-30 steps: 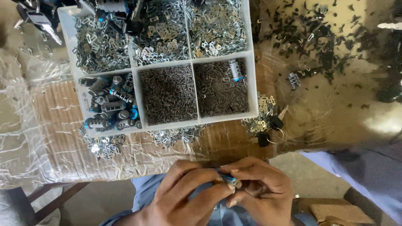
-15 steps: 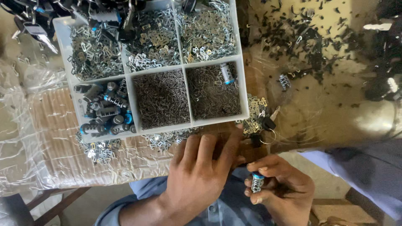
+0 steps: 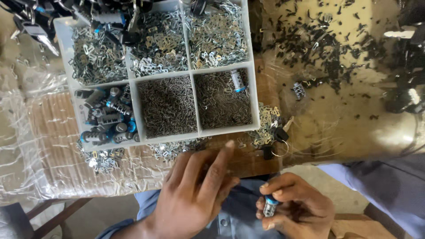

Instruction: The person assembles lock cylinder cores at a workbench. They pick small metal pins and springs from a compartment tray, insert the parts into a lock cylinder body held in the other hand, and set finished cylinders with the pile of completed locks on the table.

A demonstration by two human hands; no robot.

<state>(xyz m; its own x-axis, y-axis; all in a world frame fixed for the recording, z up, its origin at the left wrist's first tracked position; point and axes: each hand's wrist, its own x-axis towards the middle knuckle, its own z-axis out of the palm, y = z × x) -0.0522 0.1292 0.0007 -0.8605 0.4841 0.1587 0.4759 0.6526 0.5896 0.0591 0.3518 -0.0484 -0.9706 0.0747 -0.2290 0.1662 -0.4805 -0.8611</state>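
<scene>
A small metal cylinder with a blue band (image 3: pixel 270 206) is held upright in the closed right hand (image 3: pixel 295 208). The left hand (image 3: pixel 195 194), fingers spread and empty, is extended toward the divided tray (image 3: pixel 254 88), lying directly ahead on the worktop (image 3: pixel 354 128).

The white compartment tray (image 3: pixel 193 70) holds silvery metal plates at twelve o'clock and dark grey pins at its centre. At nine o'clock lie lock cylinders (image 3: pixel 106 121) in grey with blue ends. The lock cylinder (image 3: pixel 269 206) at five o'clock is silver, blue-capped. Black specks dot the tan table (image 3: pixel 354 132).
</scene>
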